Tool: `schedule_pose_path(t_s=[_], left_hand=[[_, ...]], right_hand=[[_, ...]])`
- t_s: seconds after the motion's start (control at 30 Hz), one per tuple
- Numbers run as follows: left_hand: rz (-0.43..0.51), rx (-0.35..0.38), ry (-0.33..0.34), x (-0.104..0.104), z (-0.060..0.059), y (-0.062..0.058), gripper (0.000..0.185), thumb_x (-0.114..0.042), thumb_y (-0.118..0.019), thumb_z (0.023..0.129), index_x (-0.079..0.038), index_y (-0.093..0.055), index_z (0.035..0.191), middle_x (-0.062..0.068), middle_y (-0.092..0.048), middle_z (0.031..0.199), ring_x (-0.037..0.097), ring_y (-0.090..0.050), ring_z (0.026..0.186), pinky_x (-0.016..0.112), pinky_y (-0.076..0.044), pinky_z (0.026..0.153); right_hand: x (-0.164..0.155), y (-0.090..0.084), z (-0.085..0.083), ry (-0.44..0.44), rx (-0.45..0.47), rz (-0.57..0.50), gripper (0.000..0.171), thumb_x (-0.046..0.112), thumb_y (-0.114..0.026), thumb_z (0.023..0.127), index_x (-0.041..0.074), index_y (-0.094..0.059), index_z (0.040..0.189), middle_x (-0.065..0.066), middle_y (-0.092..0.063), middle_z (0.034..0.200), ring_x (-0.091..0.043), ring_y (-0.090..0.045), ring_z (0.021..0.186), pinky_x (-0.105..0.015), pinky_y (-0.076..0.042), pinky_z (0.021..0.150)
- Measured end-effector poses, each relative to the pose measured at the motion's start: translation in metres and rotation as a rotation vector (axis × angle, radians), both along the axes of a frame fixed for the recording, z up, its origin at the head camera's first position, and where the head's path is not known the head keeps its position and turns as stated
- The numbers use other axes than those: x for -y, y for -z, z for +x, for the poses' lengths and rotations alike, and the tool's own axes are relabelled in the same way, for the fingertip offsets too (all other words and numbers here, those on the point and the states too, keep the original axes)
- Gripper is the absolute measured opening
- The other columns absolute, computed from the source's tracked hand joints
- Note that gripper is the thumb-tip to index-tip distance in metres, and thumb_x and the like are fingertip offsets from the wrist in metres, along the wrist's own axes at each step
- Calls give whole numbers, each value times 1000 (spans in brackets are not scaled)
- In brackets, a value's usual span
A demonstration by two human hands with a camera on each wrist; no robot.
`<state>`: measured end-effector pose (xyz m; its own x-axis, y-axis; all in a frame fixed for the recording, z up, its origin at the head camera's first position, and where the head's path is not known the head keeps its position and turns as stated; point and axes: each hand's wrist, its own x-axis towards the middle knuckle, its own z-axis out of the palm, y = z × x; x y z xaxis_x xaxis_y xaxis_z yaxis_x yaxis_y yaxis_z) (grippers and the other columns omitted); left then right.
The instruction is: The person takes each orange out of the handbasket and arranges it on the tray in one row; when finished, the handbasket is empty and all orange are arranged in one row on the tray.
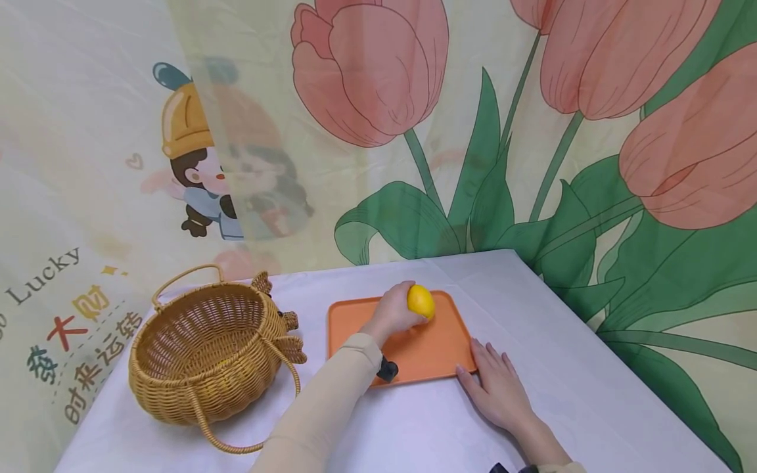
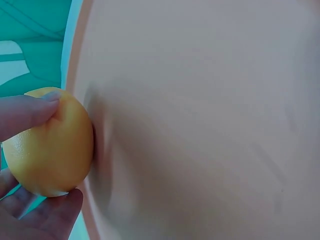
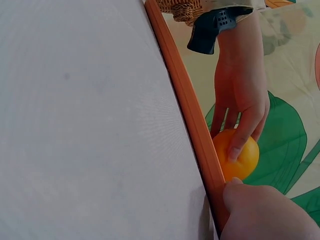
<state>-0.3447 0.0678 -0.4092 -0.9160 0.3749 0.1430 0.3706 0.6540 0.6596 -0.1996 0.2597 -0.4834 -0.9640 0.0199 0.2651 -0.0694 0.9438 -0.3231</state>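
Note:
A yellow lemon [image 1: 421, 301] is at the far side of an orange tray [image 1: 440, 351] on the white table. My left hand [image 1: 402, 313] grips the lemon from above, thumb and fingers curled round it. In the left wrist view the lemon [image 2: 50, 142] touches the tray's surface [image 2: 200, 125] near its rim. My right hand [image 1: 495, 382] lies flat on the cloth with straight fingers, touching the tray's near right corner. In the right wrist view its thumb [image 3: 265, 212] is against the tray's rim [image 3: 185, 100], with the lemon [image 3: 242, 152] and left hand [image 3: 240, 95] beyond.
A woven wicker basket [image 1: 207, 348] with handles stands at the left of the table, tilted toward me. A white cloth [image 1: 568, 368] covers the table. A printed fabric backdrop [image 1: 378, 131] hangs close behind the far edge and right side.

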Motion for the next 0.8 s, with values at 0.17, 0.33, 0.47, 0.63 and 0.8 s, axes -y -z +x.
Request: schedule_pose_path(t_s=[0.17, 0.33, 0.47, 0.63, 0.8], left_hand=[[-9, -5, -1, 0, 0, 1, 83, -26, -81, 70, -11, -39, 139, 3, -51, 124, 19, -50, 100, 34, -44, 87], [-11, -9, 1, 0, 0, 1, 83, -26, -81, 71, -11, -38, 140, 3, -50, 127, 20, -49, 102, 35, -43, 89], [-15, -11, 3, 0, 0, 2, 83, -26, -80, 71, -11, -38, 140, 3, -50, 127, 20, -49, 103, 35, -42, 90], [-20, -6, 4, -1, 0, 3, 82, -26, -80, 72, -11, -37, 140, 3, -49, 128, 20, -49, 103, 35, -42, 90], [-25, -2, 3, 0, 0, 2, 82, -27, -80, 72, -12, -37, 141, 3, -48, 128, 20, -48, 103, 35, -43, 90]], right_hand=[[0, -1, 0, -3, -3, -3, 81, 62, -41, 88, 4, -31, 144, -12, -37, 143, -33, -23, 134, -54, -9, 106], [0, -1, -1, -4, -5, 0, 81, 62, -41, 89, 4, -30, 144, -12, -37, 143, -34, -23, 134, -54, -9, 106], [-1, -1, -1, -3, -1, 1, 81, 62, -40, 89, 4, -30, 144, -12, -37, 143, -34, -23, 134, -54, -9, 106], [0, -1, -1, 0, 4, -4, 81, 62, -40, 89, 5, -29, 145, -12, -36, 144, -34, -22, 135, -54, -8, 106], [0, -1, -1, -1, 1, -1, 81, 62, -41, 88, 5, -29, 145, -12, -36, 144, -34, -22, 135, -54, -8, 106]])
